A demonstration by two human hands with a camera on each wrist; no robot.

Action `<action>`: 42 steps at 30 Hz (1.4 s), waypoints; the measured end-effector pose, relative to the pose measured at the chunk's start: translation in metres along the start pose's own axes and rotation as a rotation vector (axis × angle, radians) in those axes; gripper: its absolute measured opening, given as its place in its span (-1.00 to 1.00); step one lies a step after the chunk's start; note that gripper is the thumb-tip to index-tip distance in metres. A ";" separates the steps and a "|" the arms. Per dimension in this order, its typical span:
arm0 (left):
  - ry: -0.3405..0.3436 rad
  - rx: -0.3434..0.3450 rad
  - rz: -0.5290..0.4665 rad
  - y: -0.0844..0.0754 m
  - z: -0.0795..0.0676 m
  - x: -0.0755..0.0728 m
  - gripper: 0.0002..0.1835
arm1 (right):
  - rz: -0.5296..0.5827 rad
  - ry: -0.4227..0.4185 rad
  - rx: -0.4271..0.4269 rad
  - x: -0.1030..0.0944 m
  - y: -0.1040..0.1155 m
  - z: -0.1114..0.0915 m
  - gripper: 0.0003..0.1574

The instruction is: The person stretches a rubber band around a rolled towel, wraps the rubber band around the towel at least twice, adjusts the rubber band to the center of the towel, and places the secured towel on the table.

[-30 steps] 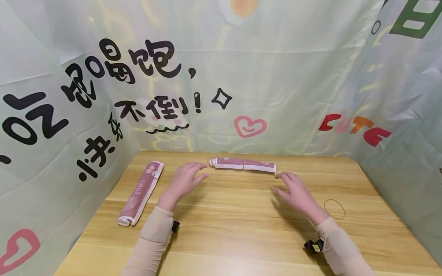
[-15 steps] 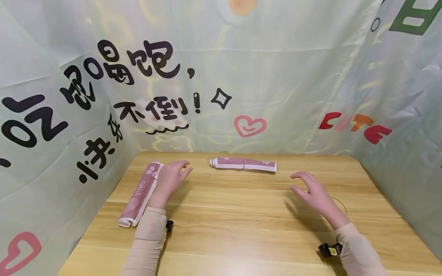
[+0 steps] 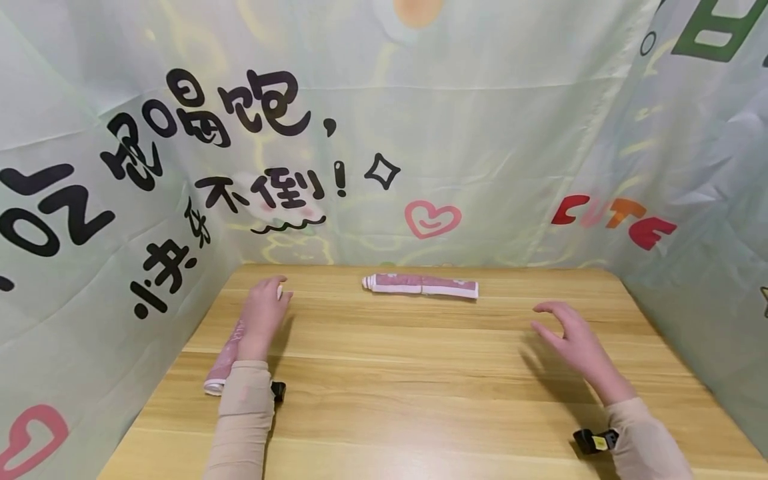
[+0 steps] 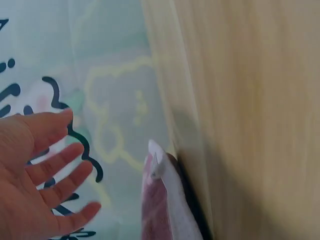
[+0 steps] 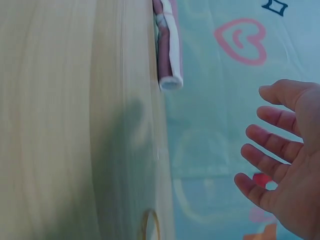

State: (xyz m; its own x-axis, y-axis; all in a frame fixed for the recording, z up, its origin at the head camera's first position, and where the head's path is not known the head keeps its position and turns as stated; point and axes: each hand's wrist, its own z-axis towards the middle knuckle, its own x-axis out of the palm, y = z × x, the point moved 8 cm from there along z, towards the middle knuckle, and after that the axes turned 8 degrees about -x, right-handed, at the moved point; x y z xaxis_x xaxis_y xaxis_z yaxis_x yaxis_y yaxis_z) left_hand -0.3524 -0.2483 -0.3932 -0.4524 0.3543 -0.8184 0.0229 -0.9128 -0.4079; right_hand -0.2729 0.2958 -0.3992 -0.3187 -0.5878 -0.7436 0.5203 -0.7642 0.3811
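A rolled pink towel (image 3: 223,363) with white edging lies on the left of the table. My left hand (image 3: 263,317) is over its upper half and hides that part in the head view; the left wrist view shows the fingers spread and holding nothing, with the towel's white-edged end beside them. At the back lies a second rolled pink towel (image 3: 420,285), a thin line crossing its middle. To the right, my right hand (image 3: 573,343) hovers above the table with relaxed, parted fingers and nothing in them. A thin tan rubber band (image 5: 151,225) shows in the right wrist view; my right arm hides it in the head view.
The wood-grain table (image 3: 390,387) is enclosed at the back and sides by a printed fabric curtain (image 3: 498,147). A small black camera (image 3: 594,441) is worn at the right wrist, and another (image 3: 279,392) at the left.
Both hands have moved apart from near the back towel: the left to the left, over the left towel, the right to the right, over the rubber band's place. The towels have stayed put.
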 end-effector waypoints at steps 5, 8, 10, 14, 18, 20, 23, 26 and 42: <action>0.038 -0.149 0.013 0.024 0.002 -0.003 -0.55 | 0.026 0.023 0.069 -0.007 -0.015 -0.005 -0.60; 0.079 -0.218 0.013 0.036 0.002 -0.001 -0.52 | 0.044 0.038 0.109 -0.010 -0.025 -0.008 -0.56; 0.106 -0.253 -0.006 0.043 0.003 0.001 -0.49 | 0.050 0.052 0.143 -0.012 -0.032 -0.012 -0.52; 0.162 -0.311 -0.019 0.054 0.004 0.005 -0.43 | 0.074 0.086 0.212 -0.015 -0.048 -0.020 -0.46; 0.238 -0.349 0.008 0.062 0.005 0.009 -0.36 | 0.110 0.120 0.258 -0.017 -0.063 -0.029 -0.43; 0.279 -0.355 0.029 0.066 0.006 0.011 -0.33 | 0.122 0.135 0.264 -0.017 -0.070 -0.032 -0.45; 0.328 -0.361 0.059 0.070 0.008 0.015 -0.30 | 0.140 0.149 0.267 -0.017 -0.079 -0.036 -0.47; 0.361 -0.361 0.084 0.072 0.011 0.018 -0.30 | 0.147 0.163 0.280 -0.016 -0.088 -0.041 -0.46; 0.460 -0.316 0.272 0.074 0.021 0.038 -0.33 | 0.103 0.262 0.361 -0.011 -0.116 -0.061 -0.38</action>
State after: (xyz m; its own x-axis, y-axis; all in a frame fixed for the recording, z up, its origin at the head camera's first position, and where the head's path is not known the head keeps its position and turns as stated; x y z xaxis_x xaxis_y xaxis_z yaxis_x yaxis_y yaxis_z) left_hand -0.3865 -0.3068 -0.4458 0.0358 0.2330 -0.9718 0.3780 -0.9034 -0.2026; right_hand -0.2814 0.4068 -0.4684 -0.0444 -0.6139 -0.7881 0.2147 -0.7763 0.5927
